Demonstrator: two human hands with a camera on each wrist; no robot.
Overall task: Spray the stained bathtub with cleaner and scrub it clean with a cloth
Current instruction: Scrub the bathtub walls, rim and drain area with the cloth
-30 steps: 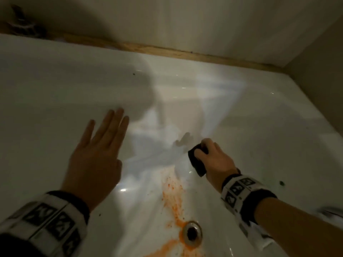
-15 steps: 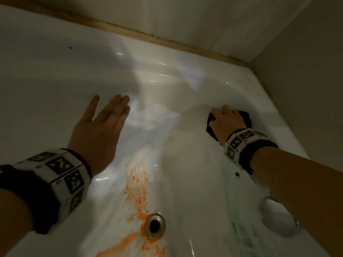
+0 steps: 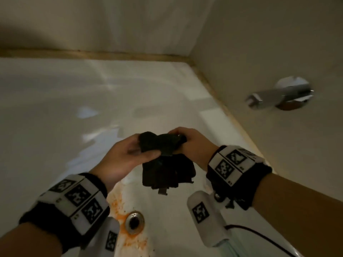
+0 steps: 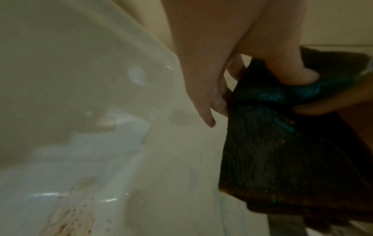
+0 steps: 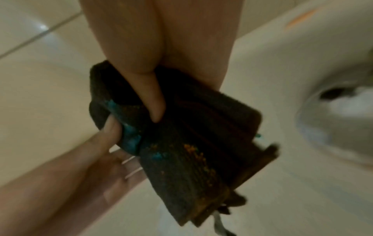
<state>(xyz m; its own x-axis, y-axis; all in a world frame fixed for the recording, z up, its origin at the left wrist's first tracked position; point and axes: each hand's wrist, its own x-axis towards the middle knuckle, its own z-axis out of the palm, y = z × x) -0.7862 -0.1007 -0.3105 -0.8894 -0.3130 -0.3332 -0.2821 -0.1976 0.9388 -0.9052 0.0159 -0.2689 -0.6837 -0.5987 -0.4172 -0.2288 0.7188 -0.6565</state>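
A dark folded cloth hangs in the air above the white bathtub, held from both sides. My left hand pinches its left upper corner and my right hand grips the right upper part. The wrist views show the cloth smeared with blue and orange. An orange stain spreads over the tub floor around the metal drain, below my left wrist. No spray bottle shows in any view.
A chrome spout sticks out of the beige wall at the right. A brownish caulk seam runs along the tub's far edge and down its right side. A metal overflow plate shows in the right wrist view.
My right hand lifted the cloth off the tub's end wall and brought it to the middle. My left hand left the tub's side and took hold of the cloth.
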